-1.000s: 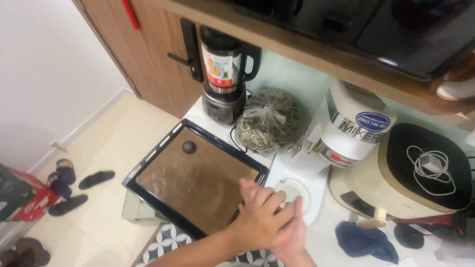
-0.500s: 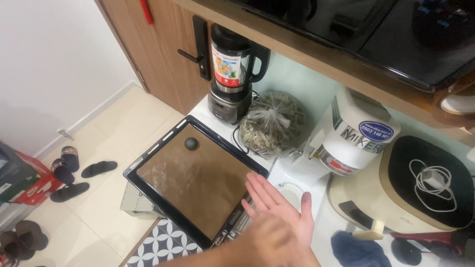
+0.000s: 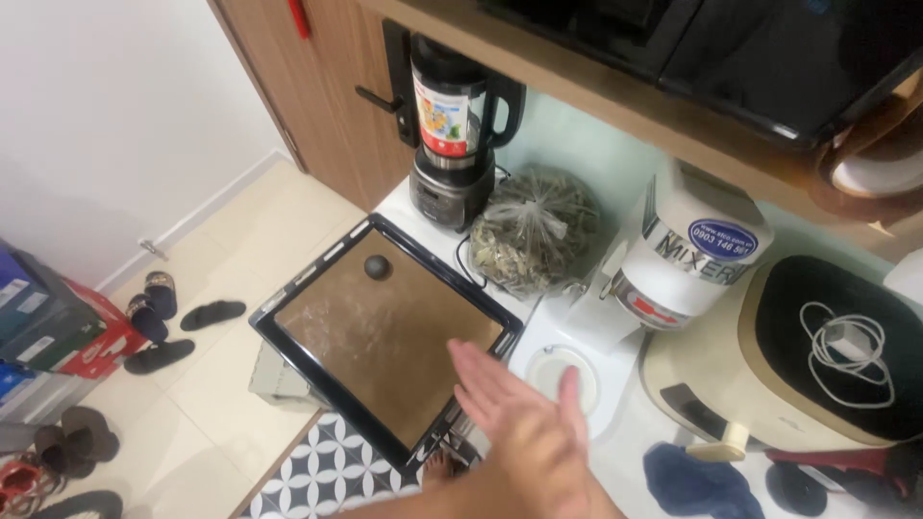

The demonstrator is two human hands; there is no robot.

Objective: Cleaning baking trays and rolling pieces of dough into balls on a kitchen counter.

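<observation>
One hand (image 3: 524, 423) flat, fingers apart, holding nothing, hovers over the near-right corner of the baking tray (image 3: 317, 288); which hand it is, cannot tell. Tray overhangs the white desk (image 3: 630, 452) edge: dark enamel rim, brown floury liner, small dark ball (image 3: 377, 266). Best to steady the rim.

A white bench (image 3: 663, 452) carries a blender (image 3: 457, 135) at its far left corner, with a clear bag of dried leaves (image 3: 534, 231) just beside it. A dark baking tray (image 3: 385, 332) lined with brown paper overhangs the bench's left edge, a small dark ball (image 3: 377, 266) lying on the paper. To the right stand a white mixer (image 3: 663, 269), a beige cooker (image 3: 817, 356) and a blue cloth (image 3: 697, 481). Sandals (image 3: 183, 317) lie on the tiled floor (image 3: 240, 384).
</observation>
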